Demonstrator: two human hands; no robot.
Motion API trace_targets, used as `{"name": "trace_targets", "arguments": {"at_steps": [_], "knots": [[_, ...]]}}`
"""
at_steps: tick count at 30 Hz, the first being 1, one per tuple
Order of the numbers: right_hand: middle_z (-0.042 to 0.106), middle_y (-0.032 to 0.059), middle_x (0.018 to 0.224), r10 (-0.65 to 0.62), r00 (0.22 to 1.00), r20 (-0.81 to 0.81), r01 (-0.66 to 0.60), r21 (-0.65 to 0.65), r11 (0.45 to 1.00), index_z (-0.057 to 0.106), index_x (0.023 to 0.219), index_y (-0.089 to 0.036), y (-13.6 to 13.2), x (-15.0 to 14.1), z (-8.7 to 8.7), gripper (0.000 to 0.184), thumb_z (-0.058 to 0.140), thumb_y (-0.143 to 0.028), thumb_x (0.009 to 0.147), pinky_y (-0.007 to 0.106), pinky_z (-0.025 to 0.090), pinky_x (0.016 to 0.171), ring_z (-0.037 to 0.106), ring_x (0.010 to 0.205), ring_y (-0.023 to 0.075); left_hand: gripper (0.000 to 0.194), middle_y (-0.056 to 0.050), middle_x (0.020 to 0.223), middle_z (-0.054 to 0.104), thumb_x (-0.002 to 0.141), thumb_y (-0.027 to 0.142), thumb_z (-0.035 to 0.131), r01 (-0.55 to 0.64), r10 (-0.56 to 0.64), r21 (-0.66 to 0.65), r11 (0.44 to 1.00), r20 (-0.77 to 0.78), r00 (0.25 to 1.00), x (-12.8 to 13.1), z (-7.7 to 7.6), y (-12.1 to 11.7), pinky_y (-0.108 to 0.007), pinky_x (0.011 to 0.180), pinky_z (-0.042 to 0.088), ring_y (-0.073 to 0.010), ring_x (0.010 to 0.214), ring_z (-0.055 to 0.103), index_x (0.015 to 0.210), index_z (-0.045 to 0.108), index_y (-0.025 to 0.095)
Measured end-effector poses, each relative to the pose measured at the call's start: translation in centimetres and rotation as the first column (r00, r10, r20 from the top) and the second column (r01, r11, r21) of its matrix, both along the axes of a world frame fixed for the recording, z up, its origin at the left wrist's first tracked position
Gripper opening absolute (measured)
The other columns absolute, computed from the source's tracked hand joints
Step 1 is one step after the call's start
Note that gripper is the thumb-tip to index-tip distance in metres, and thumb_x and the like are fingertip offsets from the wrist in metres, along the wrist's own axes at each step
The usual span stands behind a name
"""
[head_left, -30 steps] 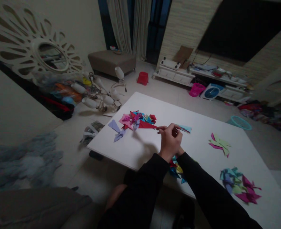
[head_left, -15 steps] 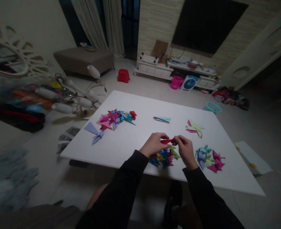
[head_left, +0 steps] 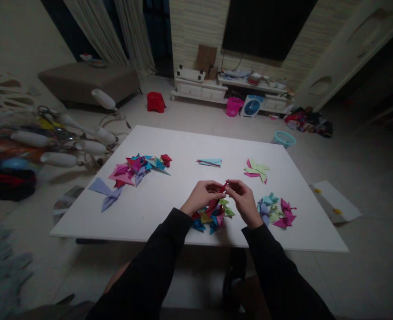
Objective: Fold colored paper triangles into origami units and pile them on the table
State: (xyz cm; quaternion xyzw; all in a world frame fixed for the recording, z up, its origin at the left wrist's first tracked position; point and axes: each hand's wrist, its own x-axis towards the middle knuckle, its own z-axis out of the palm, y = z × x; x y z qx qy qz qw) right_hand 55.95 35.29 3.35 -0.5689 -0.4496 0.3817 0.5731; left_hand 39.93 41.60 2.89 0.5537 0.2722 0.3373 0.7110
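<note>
L hand (head_left: 203,195) & R hand (head_left: 245,201): each grip is clamped w/ thumb & fingers on the same red paper (head_left: 223,188), held up b/w them over the bench (head_left: 166,209), nr its front edge, pointed end up. Can't tell exact folds, too small & dim. Right under/behind the hands, a mixed pile (head_left: 206,218) of folded pcs: blue, yellow, red, pink, lime. Black sleeves (head_left: 165,244) on both arms. Farther out, past the hands nr bench ctr, a flat stack (head_left: 210,162) of narrow folded strips, lt blue on top, dk red edge showing. To its R, lime & magenta pcs (head_left: 258,170) lying crossed. R of the R hand, nearer the front, a R pile (head_left: 285,215): teal, lavender, lime, magenta. Far L, a bigger L pile (head_left: 126,171) in pink, red, blue etc., w/ a lavender pc (head_left: 110,202) just beside it, toward front L. Off the bench, on the floor: red stool (head_left: 155,102), pink bin (head_left: 234,106), blue/white fan (head_left: 252,106) (any print too small to read), teal basket (head_left: 283,139) nr the far R corner. Behind: white TV stand (head_left: 201,91), big dark TV (head_left: 266,26) above. Lamp w/ white shades (head_left: 90,146) on L.
</note>
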Motion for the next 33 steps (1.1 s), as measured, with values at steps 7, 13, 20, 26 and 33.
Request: {"name": "trace_targets", "arguments": {"at_steps": [7, 13, 20, 26, 33], "knots": [[0.071, 0.0034, 0.083, 0.021, 0.999, 0.046, -0.020, -0.024, 1.000, 0.073, 0.091, -0.020, -0.7, 0.5, 0.3, 0.024, 0.077, -0.039, 0.077, 0.029, 0.048, 0.065, 0.064, 0.073, 0.0176, 0.039, -0.012, 0.097, 0.078, 0.064, 0.027, 0.088, 0.001, -0.001, -0.040, 0.999, -0.009, 1.000, 0.4, -0.1, -0.6, -0.038, 0.090, 0.057, -0.0227, 0.091, 0.073, 0.097, 0.075, 0.011], [0.072, 0.0035, 0.079, -0.005, 0.998, 0.068, 0.008, -0.033, 0.999, 0.073, 0.086, -0.019, -0.6, 0.2, 0.2, 0.021, 0.075, -0.037, 0.076, 0.029, 0.046, 0.063, 0.063, 0.071, 0.0173, 0.039, -0.012, 0.096, 0.078, 0.062, 0.025, 0.088, 0.001, -0.002, -0.039, 0.999, -0.018, 1.000, -0.2, 0.0, -0.7, -0.039, 0.089, 0.057, -0.0224, 0.088, 0.073, 0.097, 0.076, 0.011], [0.070, 0.0030, 0.072, -0.027, 0.985, 0.168, 0.031, -0.024, 0.999, 0.070, 0.075, -0.019, -0.2, -0.5, 0.3, 0.018, 0.073, -0.037, 0.076, 0.030, 0.047, 0.062, 0.062, 0.066, 0.0176, 0.039, -0.010, 0.091, 0.077, 0.060, 0.026, 0.090, -0.004, 0.004, -0.019, 1.000, -0.023, 1.000, -0.6, -0.4, -0.2, -0.036, 0.086, 0.057, -0.0195, 0.082, 0.072, 0.092, 0.075, 0.011], [0.069, 0.0023, 0.071, -0.044, 0.981, 0.189, 0.050, -0.025, 0.998, 0.070, 0.074, -0.018, 0.0, -0.8, 0.0, 0.016, 0.072, -0.034, 0.077, 0.029, 0.047, 0.062, 0.062, 0.066, 0.0168, 0.038, -0.011, 0.095, 0.076, 0.063, 0.026, 0.088, -0.008, 0.008, -0.007, 1.000, -0.042, 0.999, -1.1, -0.4, -0.2, -0.035, 0.081, 0.057, -0.0199, 0.082, 0.072, 0.095, 0.075, 0.011], [0.069, 0.0023, 0.071, -0.041, 0.981, 0.190, 0.045, -0.020, 0.999, 0.070, 0.075, -0.019, -0.1, -0.7, -0.2, 0.019, 0.072, -0.037, 0.079, 0.030, 0.047, 0.064, 0.061, 0.066, 0.0171, 0.035, -0.012, 0.098, 0.077, 0.067, 0.029, 0.084, 0.001, -0.001, 0.011, 1.000, -0.060, 0.998, -1.2, -0.1, -0.1, -0.035, 0.083, 0.056, -0.0212, 0.086, 0.072, 0.097, 0.076, 0.012]]}}
